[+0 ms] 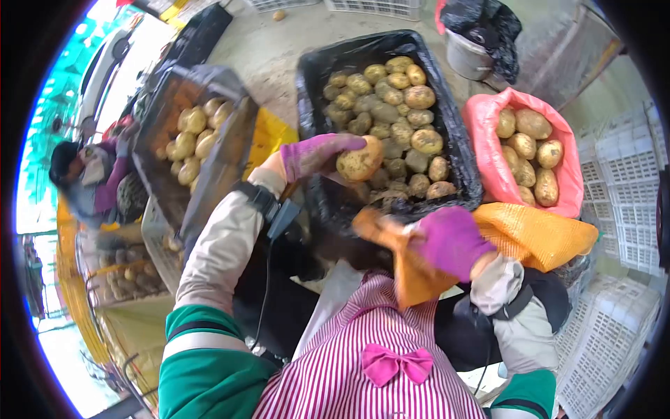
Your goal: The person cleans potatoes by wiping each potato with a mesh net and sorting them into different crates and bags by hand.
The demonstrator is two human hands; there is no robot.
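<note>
Left hand point(319, 155): gloved, grips a potato point(359, 160) over the black-lined crate point(465, 183).
Right hand point(450, 243): gloved, blurred, clutches an orange mesh cloth point(412, 269).
Pink sack point(480, 126): beside the crate, holding potatoes.

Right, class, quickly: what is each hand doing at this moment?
Left hand: closed around a potato.
Right hand: blurred, but appears closed on orange cloth.
</note>
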